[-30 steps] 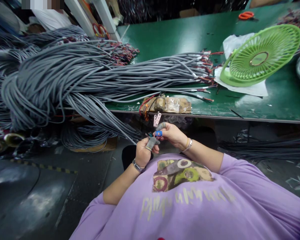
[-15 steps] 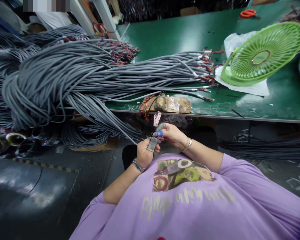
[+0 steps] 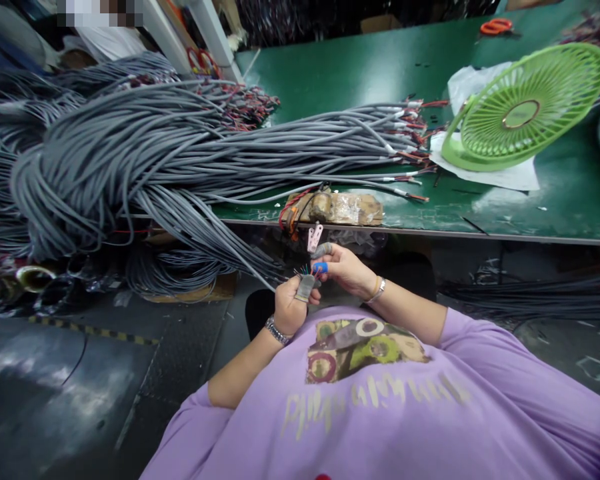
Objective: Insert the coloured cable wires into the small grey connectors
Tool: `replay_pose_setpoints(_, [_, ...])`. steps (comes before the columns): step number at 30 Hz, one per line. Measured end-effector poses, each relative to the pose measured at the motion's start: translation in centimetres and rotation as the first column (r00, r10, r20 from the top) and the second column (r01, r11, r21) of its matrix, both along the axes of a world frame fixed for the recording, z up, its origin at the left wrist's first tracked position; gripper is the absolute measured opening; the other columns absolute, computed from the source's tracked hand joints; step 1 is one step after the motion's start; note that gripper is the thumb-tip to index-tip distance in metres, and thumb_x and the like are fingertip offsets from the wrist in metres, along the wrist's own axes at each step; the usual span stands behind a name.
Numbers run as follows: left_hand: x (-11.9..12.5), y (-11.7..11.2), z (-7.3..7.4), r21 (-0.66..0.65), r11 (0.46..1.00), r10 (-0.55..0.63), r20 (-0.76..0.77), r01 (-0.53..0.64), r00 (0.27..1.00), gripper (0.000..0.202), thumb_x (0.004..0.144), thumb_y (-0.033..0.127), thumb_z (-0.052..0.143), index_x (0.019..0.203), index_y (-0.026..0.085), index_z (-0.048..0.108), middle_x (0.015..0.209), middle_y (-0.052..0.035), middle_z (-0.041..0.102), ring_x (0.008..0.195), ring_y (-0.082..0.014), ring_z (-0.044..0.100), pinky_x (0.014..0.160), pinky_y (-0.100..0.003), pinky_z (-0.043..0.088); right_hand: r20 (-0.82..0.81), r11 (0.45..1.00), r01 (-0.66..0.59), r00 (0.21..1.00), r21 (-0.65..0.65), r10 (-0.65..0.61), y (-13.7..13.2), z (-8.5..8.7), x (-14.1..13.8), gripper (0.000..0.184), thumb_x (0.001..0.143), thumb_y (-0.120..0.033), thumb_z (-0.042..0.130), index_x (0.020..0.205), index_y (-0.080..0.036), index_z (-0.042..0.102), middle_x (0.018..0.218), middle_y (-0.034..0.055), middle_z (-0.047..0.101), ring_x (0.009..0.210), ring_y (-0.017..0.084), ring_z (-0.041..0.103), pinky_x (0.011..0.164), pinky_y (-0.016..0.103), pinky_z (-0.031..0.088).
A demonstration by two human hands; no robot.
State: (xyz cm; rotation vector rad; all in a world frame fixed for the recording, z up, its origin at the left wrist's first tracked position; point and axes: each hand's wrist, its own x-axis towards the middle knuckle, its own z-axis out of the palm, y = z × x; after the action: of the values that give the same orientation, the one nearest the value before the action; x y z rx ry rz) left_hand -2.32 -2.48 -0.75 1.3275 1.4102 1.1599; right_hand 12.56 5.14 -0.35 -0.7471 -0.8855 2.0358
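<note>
My left hand [image 3: 291, 305], a grey cover on its thumb, is closed around the end of a grey cable, mostly hidden by the fingers. Thin coloured wires [image 3: 305, 270] fan out above that thumb. My right hand [image 3: 347, 270] is beside it, fingers pinched at the wires' right side. A blue cover sits on its thumb and a grey one on its index finger. Just beyond the fingertips, a pale pink clip [image 3: 315, 237] stands below the table edge. From the left, a bundle of grey cables [image 3: 230, 243] hangs down towards my left hand.
A large heap of grey cables [image 3: 180, 153] lies across the green table [image 3: 480, 207]. A taped cardboard piece [image 3: 353, 209] is at its front edge. Right of the cable ends stands a green fan [image 3: 525, 113]; orange-handled scissors [image 3: 497, 27] lie farther back. A person in white [image 3: 105, 40] is at upper left.
My right hand has shifted very slightly, its blue-covered thumb moving a little right, away from the wire tips. My left hand keeps its hold in nearly the same place.
</note>
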Motion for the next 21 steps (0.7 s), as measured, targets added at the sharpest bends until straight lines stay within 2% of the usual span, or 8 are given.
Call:
replay_pose_setpoints(7, [0.08,0.05,-0.01,-0.049,0.996,-0.079,-0.017,0.078,0.997,0.040,0.085,0.052,0.059,0.072,0.015,0.066,0.059,-0.0028,0.067,0.047,-0.0127,0.064,0.048,-0.022,0.053,-0.072,0.998,-0.056,0.996,-0.001,0.055,-0.12,0.14,-0.05,0.038,0.057,-0.019,0.084,0.086,-0.015,0.059,0.069,-0.0019,0.067,0.051,0.005,0.055,0.047,0.016,0.043])
replay_pose_setpoints(14, [0.29,0.04,0.71,-0.070,0.997,-0.029,0.040,0.032,0.999,0.042,0.087,0.051,0.056,0.070,0.014,0.065,0.056,-0.0029,0.066,0.045,-0.0117,0.063,0.045,-0.020,0.050,-0.037,0.999,-0.005,0.999,-0.042,0.004,0.02,0.07,0.02,0.035,0.058,-0.019,0.084,0.085,-0.014,0.061,0.069,-0.0024,0.065,0.052,0.006,0.055,0.048,0.016,0.045])
replay_pose_setpoints(18, [0.33,0.04,0.70,-0.070,0.997,-0.020,0.065,0.024,0.998,0.041,0.086,0.051,0.058,0.067,0.015,0.063,0.056,-0.0024,0.066,0.044,-0.0111,0.062,0.044,-0.020,0.049,-0.025,0.994,-0.049,0.999,-0.102,0.046,0.22,0.21,0.33,0.037,0.062,-0.032,0.083,0.085,-0.015,0.059,0.075,0.0016,0.068,0.059,0.009,0.061,0.051,0.018,0.049])
replay_pose_setpoints(21, [0.24,0.04,0.57,-0.074,0.997,-0.013,0.067,0.018,0.998,0.041,0.085,0.052,0.058,0.068,0.015,0.064,0.057,-0.0024,0.067,0.044,-0.0113,0.062,0.044,-0.020,0.049,0.029,0.993,-0.089,0.995,-0.071,0.091,0.15,0.70,0.46,0.039,0.065,-0.040,0.082,0.085,-0.015,0.059,0.080,0.0038,0.070,0.063,0.010,0.063,0.053,0.019,0.050])
